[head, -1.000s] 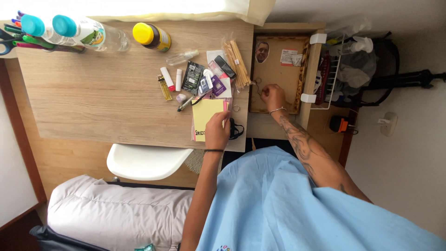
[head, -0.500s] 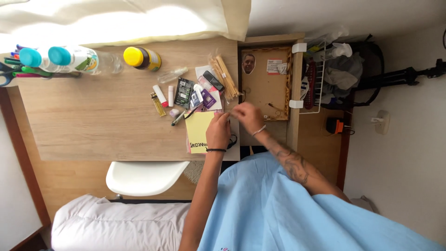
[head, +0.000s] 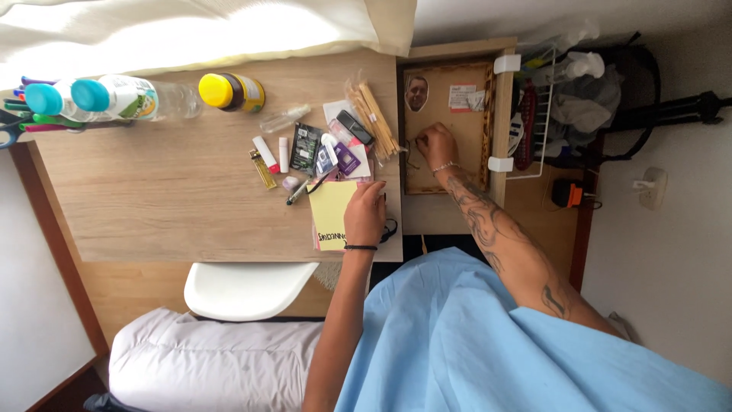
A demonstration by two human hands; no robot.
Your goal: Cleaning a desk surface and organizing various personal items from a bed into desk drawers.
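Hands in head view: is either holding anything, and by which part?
Left hand lies flat on the right edge of the yellow notepad, pressing rather than gripping. Right hand has its fingertips at the cork board; whether they pinch something small cannot be told.

Two hands: left (head: 366,213), right (head: 435,143). One wooden desk (head: 152,191). One cork board (head: 450,152) carrying one cut-out photo (head: 416,93) and one small label (head: 462,98). Two clear bottles with teal caps (head: 114,97). One dark jar with a yellow lid (head: 231,91). One small clear vial (head: 284,118). One yellow lighter (head: 263,168). Two white tubes (head: 273,155). One dark sachet (head: 305,146). One pen (head: 303,188). One bag of wooden sticks (head: 372,118). One yellow notepad (head: 333,214). One white chair seat (head: 248,288). One white wire rack (head: 532,122). One bunch of coloured markers (head: 27,114), too crowded to count.
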